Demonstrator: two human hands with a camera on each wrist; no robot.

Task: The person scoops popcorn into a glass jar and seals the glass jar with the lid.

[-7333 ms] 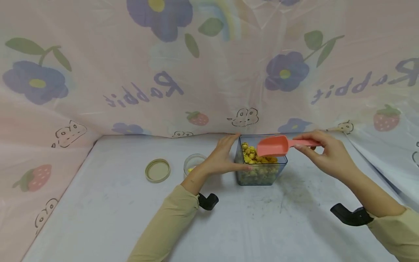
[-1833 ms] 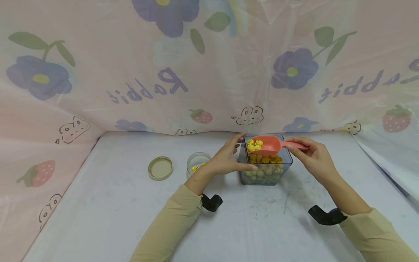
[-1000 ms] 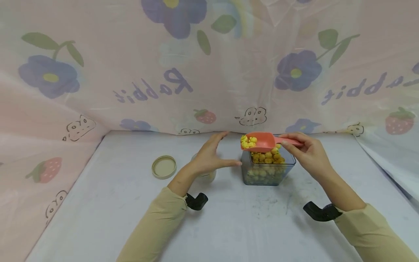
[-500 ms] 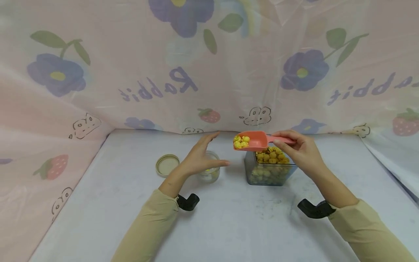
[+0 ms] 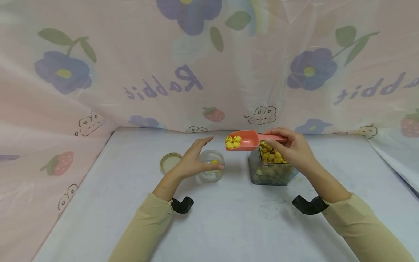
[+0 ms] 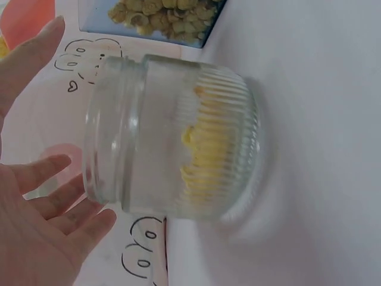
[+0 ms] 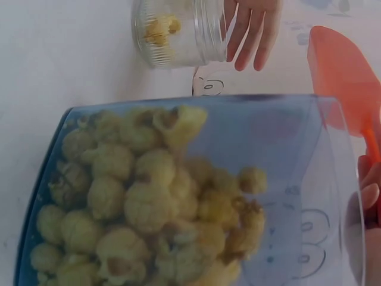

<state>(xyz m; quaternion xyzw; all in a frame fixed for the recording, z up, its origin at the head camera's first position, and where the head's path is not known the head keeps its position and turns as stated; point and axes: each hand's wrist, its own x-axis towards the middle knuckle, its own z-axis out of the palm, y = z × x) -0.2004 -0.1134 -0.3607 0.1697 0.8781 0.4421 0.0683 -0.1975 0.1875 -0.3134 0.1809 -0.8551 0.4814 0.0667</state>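
Observation:
In the head view my right hand (image 5: 294, 150) grips the handle of a coral-pink scoop (image 5: 249, 140), held level above the table. Yellow popcorn (image 5: 232, 142) lies at the scoop's tip, which is just right of and above a glass jar (image 5: 212, 177). My left hand (image 5: 190, 162) is at the jar's left side with thumb and fingers spread around its mouth; whether it touches the glass I cannot tell. The left wrist view shows a little popcorn (image 6: 205, 155) low inside the jar. Below my right hand stands a clear bluish container (image 5: 269, 176) holding popcorn.
A round lid (image 5: 170, 162) lies on the white table (image 5: 229, 225) left of the jar, partly behind my left hand. Behind the table hangs a pink printed curtain (image 5: 248, 80). Black wrist mounts (image 5: 309, 205) stick out from both sleeves.
The scoop went into the container, picked up popcorn and moved left out over its edge toward the jar. My left hand let go of the container and moved left to the jar.

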